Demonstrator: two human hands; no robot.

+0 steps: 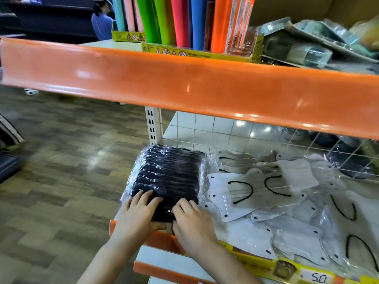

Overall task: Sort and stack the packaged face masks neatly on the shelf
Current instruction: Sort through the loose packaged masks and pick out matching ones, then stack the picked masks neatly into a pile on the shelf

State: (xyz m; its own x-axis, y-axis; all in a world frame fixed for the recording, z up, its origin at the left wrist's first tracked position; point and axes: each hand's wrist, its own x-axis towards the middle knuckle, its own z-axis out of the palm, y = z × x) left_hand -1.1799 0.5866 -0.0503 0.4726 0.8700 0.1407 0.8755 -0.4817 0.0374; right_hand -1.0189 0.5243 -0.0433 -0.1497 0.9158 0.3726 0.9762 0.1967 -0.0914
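A row of black face masks in clear wrappers (170,171) stands stacked at the left end of the shelf (162,239). My left hand (139,214) lies flat on the nearest black pack, fingers spread, thumb at the shelf's front lip. My right hand (192,220) rests beside it on the same pack's right part, fingers slightly bent over the wrapper. To the right lies a loose heap of white packaged masks (272,193) with black ear loops, overlapping in disorder.
An orange upper shelf edge (184,85) hangs just above the work area, with coloured rolls (174,21) and packaged goods (311,44) on top. A wire grid (338,152) backs the mask shelf. A yellow price strip (307,275) runs along the front. Wood-pattern floor lies left.
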